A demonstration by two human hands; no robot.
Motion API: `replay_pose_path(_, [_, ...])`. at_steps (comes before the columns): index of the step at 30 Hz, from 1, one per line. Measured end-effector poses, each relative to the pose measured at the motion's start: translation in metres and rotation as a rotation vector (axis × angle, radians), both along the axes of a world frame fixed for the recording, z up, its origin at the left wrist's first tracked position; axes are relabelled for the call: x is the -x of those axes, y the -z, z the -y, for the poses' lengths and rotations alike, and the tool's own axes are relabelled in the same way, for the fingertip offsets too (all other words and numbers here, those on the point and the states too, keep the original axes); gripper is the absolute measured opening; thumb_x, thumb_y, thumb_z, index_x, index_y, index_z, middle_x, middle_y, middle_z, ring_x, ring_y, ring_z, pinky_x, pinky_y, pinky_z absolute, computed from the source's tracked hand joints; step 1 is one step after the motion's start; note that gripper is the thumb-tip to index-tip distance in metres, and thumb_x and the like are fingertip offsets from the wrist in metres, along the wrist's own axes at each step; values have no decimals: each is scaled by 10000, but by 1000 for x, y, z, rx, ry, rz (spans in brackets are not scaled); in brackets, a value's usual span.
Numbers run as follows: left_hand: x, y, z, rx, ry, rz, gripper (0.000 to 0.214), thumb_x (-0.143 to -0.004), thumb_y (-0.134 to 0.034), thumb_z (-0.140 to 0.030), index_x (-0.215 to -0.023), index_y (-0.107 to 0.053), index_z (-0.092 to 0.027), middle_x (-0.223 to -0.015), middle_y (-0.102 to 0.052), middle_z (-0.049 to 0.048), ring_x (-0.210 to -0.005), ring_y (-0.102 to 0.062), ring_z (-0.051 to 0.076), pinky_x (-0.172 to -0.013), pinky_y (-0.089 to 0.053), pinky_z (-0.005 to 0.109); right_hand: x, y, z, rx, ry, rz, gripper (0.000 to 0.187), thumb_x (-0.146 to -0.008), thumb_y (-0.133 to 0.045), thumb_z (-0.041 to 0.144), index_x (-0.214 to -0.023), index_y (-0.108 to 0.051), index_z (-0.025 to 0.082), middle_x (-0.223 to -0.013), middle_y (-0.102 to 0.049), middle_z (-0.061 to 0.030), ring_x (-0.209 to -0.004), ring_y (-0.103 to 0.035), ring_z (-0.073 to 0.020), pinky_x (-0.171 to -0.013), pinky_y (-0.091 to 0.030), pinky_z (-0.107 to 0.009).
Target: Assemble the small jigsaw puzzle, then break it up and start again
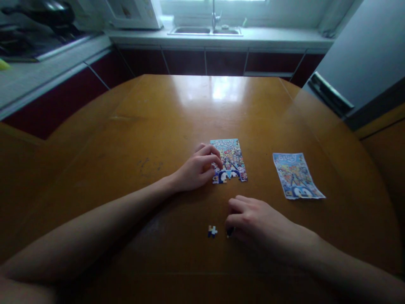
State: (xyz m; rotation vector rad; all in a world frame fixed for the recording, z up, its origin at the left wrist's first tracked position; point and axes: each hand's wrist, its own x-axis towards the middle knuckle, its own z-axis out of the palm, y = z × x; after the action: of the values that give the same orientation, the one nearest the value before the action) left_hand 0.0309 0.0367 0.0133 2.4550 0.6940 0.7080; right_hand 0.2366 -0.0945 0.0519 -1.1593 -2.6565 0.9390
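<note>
A small, mostly assembled colourful jigsaw puzzle (pixel 230 159) lies on the brown wooden table (pixel 158 126). My left hand (pixel 198 169) rests at the puzzle's left edge, fingers curled and pressing on it. My right hand (pixel 253 217) lies nearer to me, fingers curled down on a dark puzzle piece (pixel 230 231) at its fingertips. A loose puzzle piece (pixel 212 231) sits on the table just left of that hand.
A printed reference picture (pixel 296 175) of the same design lies right of the puzzle. Behind the table runs a kitchen counter with a sink (pixel 205 30), a microwave (pixel 133 12) and a stove (pixel 38 29) at the left. A grey appliance (pixel 363 55) stands at the right.
</note>
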Motion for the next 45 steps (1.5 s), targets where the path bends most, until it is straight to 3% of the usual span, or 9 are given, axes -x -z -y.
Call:
replay_pose_path(6, [0, 0, 0, -16, 0, 10, 240, -826, -489, -66, -878, -678, -204, -990, -595, 41, -993, -501, 198, -957, -422, 386, -1, 5, 3, 36, 76, -117, 136, -841, -589, 72, -772, -599, 188, -836, -602, -10, -756, -521, -141, -667, -421, -264])
replay_pose_path(11, [2, 2, 1, -81, 17, 56, 136, -874, -572, -151, -935, -675, -217, -1004, -612, 49, -1000, -511, 200, -937, -441, 383, -5, 12, -10, 135, 484, -464, 248, -867, -578, 122, -1074, -679, 216, -828, -626, -6, -691, -542, -133, -635, -447, -272])
replay_pose_path(16, [2, -1, 7, -189, 20, 97, 88, -857, -676, -241, -945, -678, -247, -987, -633, 38, -974, -515, 195, -888, -457, 363, -7, 18, -23, 267, 755, -709, 139, -842, -671, 277, -937, -747, 211, -835, -710, -30, -762, -635, -170, -679, -496, -310])
replay_pose_path(21, [0, -6, 18, -289, 32, 164, 190, -811, -757, -386, -935, -678, -267, -963, -643, 21, -955, -510, 196, -873, -456, 356, -4, 22, -24, 382, 910, -825, 253, -709, -815, 355, -877, -728, 187, -808, -732, -39, -720, -660, -162, -653, -515, -290])
replay_pose_path(25, [-2, -6, 25, -308, 62, 135, 303, -769, -767, -524, -931, -685, -283, -969, -645, 18, -981, -504, 203, -883, -454, 355, 1, 21, -23, 391, 923, -870, 253, -670, -841, 348, -777, -684, 180, -736, -709, -23, -661, -651, -149, -611, -516, -277])
replay_pose_path(35, [-3, -5, 25, -268, 57, 150, 102, -829, -747, -351, -900, -701, -293, -930, -668, 2, -932, -531, 183, -878, -462, 347, 4, 27, -21, 361, 851, -847, 230, -724, -805, 356, -824, -696, 179, -774, -720, -34, -680, -657, -155, -617, -530, -286])
replay_pose_path(37, [-2, -5, 23, -268, 51, 180, 109, -824, -753, -331, -910, -701, -289, -921, -663, 4, -915, -533, 178, -871, -462, 348, 2, 26, -22, 281, 818, -821, 240, -738, -799, 341, -895, -703, 188, -805, -723, -33, -705, -663, -162, -636, -539, -297])
replay_pose_path(40, [-2, -5, 21, -254, 37, 204, 113, -816, -754, -336, -897, -700, -278, -906, -657, 10, -897, -530, 181, -854, -460, 355, -3, 25, -25, 32, 736, -735, 242, -772, -774, 269, -992, -694, 210, -880, -718, -30, -752, -660, -165, -683, -550, -322])
replay_pose_path(45, [-1, -5, 20, -227, 28, 170, 110, -820, -736, -370, -875, -700, -282, -896, -653, 12, -901, -526, 188, -851, -458, 362, -8, 23, -29, -246, 529, -666, 91, -850, -690, 181, -931, -696, 222, -958, -702, -42, -875, -656, -176, -780, -551, -358])
